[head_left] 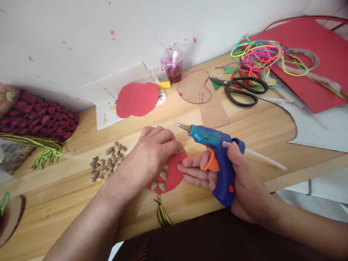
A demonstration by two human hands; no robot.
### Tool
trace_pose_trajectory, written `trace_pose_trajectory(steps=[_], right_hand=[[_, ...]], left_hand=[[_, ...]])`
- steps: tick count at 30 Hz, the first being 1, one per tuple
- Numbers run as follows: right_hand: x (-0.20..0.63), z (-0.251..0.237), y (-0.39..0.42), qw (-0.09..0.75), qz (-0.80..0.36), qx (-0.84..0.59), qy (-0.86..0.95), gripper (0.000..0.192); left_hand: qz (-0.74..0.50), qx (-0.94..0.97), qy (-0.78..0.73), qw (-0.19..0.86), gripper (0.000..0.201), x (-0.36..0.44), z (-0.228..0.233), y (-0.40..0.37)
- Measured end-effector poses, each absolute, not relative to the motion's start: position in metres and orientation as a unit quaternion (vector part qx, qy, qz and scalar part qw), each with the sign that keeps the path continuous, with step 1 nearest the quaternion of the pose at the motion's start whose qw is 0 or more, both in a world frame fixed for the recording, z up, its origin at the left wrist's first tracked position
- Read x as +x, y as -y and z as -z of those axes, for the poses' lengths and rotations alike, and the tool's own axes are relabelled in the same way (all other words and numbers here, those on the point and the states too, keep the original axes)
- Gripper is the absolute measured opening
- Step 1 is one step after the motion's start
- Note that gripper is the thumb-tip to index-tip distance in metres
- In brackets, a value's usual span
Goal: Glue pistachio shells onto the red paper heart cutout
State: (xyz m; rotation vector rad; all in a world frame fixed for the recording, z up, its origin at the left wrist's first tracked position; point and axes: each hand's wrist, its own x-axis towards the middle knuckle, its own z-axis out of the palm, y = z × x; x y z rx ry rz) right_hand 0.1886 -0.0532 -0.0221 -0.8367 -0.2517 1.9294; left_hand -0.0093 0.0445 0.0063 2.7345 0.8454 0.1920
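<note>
My left hand point(152, 156) reaches over a red paper shape point(175, 170), thumb and fingers pressed together at its upper edge. A sliver of brown peanut shell shows at the fingertips; the rest is hidden. More peanut shells point(162, 186) sit on the red paper, and a green and dark tassel point(163, 214) hangs from its lower edge. In my right hand point(239, 181) is a blue hot glue gun point(225, 159) with an orange trigger, its nozzle pointing left, just above the paper. A white glue stick pokes from its back. The right fingertips touch or nearly touch the paper's edge.
Loose peanut shells point(107, 163) lie left of my left forearm. Behind are a red paper cutout point(137, 99), a cup of purple liquid point(174, 70), a cardboard heart point(194, 87) and black scissors point(241, 90). Colourful cords point(261, 58) and red sheets point(307, 87) lie right; a purple woven basket point(40, 116) stands left.
</note>
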Motion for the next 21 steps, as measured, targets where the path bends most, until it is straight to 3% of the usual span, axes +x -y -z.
trace_pose_trajectory(steps=[10,21], right_hand=[[0.188,0.021,0.055,0.487,-0.793,-0.352,0.098,0.062],[0.187,0.023,0.056,0.488,-0.789,-0.361,0.099,0.063]], left_hand=[[-0.181,0.877,-0.402,0.192,0.021,-0.02,-0.01,-0.042],[-0.166,0.883,-0.38,0.222,0.019,-0.009,0.007,-0.036]])
